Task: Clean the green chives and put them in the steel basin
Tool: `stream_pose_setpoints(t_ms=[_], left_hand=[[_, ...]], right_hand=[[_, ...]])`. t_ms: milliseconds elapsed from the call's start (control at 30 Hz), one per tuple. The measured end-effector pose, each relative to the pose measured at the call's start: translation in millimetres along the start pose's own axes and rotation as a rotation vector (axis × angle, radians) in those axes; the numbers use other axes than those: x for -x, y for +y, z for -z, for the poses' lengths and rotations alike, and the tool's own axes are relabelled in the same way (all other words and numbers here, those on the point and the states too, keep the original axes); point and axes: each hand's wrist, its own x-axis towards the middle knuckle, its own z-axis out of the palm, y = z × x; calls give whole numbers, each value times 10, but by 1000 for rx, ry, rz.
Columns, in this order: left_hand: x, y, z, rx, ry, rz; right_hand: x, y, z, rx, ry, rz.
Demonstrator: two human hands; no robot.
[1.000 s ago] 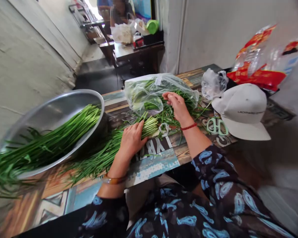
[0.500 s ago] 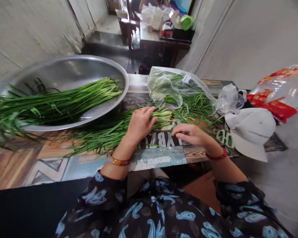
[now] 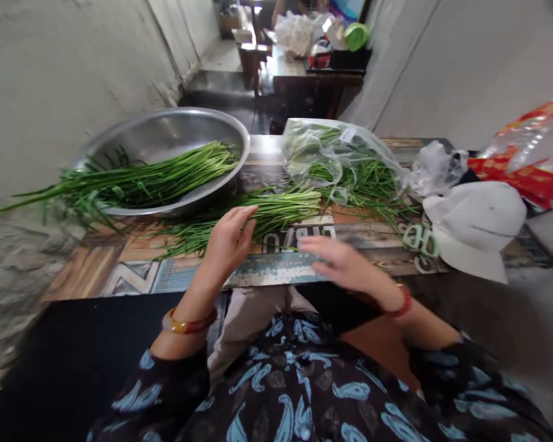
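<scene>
A pile of garlic chives [image 3: 281, 209] lies across the table [image 3: 203, 276], pale stem ends toward the right. My left hand [image 3: 230, 239] is over the leafy part of this pile, fingers stretched out and thumb apart, gripping nothing. Whether it touches the leaves I cannot tell. My right hand [image 3: 341, 261], a little blurred, hovers near the table's front edge with its fingers extended and nothing in them. Another bundle of chives [image 3: 166, 181] rests in the metal basin [image 3: 212, 116], its leaves hanging over the left rim. More chives show in and under a clear plastic bag [image 3: 308, 150].
On the right lie green-handled scissors [image 3: 420, 239], a white cap [image 3: 479, 218], a crumpled plastic bag [image 3: 435, 169] and a red and clear package [image 3: 520, 172]. Behind, a second table [image 3: 281, 64] holds bags and a green-lidded item [image 3: 356, 37]. Walls stand on both sides.
My left hand has moved left and toward me, off the stem ends. My right hand has shifted slightly toward me, and its fingers have straightened. The camera view has shifted too.
</scene>
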Motion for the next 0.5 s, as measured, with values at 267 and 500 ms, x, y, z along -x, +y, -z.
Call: stream_pose_setpoints(t_ms=[267,500], left_hand=[[280,-23,-192,19,-376,-45],[338,-240,-291,-70,-311,-36]], right_hand=[[-316,147,-557,193,-98,170],[129,509,199,95,259,-129]])
